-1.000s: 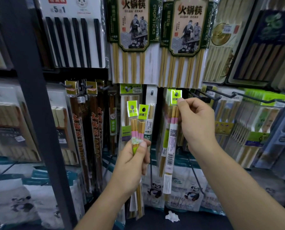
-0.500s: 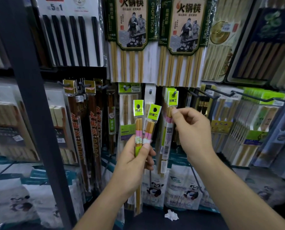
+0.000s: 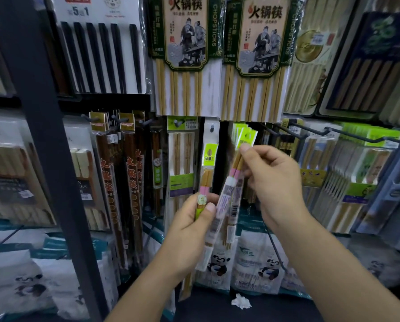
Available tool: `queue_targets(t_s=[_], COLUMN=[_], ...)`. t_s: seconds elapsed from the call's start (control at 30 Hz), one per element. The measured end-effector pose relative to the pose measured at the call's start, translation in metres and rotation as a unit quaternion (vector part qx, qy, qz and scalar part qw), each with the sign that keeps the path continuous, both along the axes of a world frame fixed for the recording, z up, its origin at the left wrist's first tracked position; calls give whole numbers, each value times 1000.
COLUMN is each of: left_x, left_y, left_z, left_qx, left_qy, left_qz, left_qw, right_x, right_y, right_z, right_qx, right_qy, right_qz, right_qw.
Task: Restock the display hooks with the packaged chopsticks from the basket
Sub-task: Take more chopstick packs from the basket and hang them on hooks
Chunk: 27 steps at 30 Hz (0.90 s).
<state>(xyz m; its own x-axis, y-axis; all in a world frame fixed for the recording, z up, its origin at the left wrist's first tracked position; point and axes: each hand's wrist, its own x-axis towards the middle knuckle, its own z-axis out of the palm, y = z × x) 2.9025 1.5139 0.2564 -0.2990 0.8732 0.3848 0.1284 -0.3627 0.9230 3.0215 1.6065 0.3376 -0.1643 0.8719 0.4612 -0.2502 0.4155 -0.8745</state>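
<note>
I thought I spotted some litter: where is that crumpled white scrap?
In the head view the crumpled white scrap lies low, slightly right of centre, on the dark surface just in front of the panda-printed bags.

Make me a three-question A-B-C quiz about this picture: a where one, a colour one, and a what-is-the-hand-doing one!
1. Where is the crumpled white paper? A on a hook; B on the dark shelf; C in a box.
2. The pack in the left hand has a top card coloured: A red; B blue; C lime green.
3. The right hand is: A flat; B pinching a tilted pack; C empty.
Answers: B, it lies on the shelf; C, bright green shows; B, it grips the slanted pack.
</note>
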Motion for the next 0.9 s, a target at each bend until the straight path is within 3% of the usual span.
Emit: queue_targets(t_s=[0.1, 0.3, 0.9], left_x=[-5, -6, -7], left_y=[2, 4, 2], left_z=[-4, -7, -6], left_qx=[-19, -43, -26], left_qy=[3, -11, -48], left_qz=[33, 26, -17], left_qw=[999, 999, 998], right_x=[-1, -7, -7], right_y=[6, 14, 27], right_z=[13, 14, 4], right_qx=[4, 12, 18], right_qy=[26, -14, -38], right_qz=[-28, -59, -101], right_qw=[999, 998, 994])
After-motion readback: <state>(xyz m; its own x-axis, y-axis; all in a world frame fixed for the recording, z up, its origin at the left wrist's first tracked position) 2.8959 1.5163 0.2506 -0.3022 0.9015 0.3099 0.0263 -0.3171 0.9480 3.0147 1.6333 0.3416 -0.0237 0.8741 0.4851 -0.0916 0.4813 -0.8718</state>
